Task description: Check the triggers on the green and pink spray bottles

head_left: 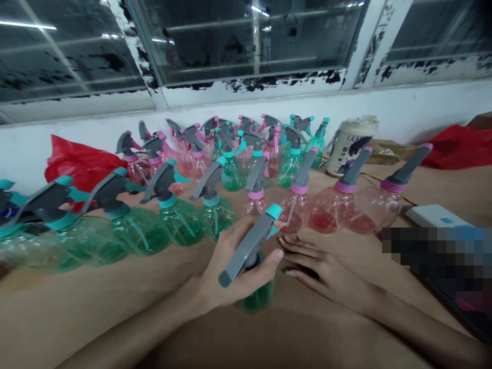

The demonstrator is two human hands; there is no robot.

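My left hand (226, 266) is wrapped round the neck of a green spray bottle (258, 300) that has a grey trigger head (249, 243) with a teal nozzle; the bottle stands on the brown table (115, 302). My right hand (319, 266) lies flat on the table just right of that bottle, fingers stretched out towards it, holding nothing. Right behind my hands runs a row of green spray bottles (180, 215) on the left and pink spray bottles (330, 205) on the right.
Several more pink and green spray bottles (234, 154) crowd the back by the white wall under the windows. A red plastic bag (80, 164) lies at left, a lidded cup (349, 146) and another red bag (461, 146) at right, and a white box (434, 215).
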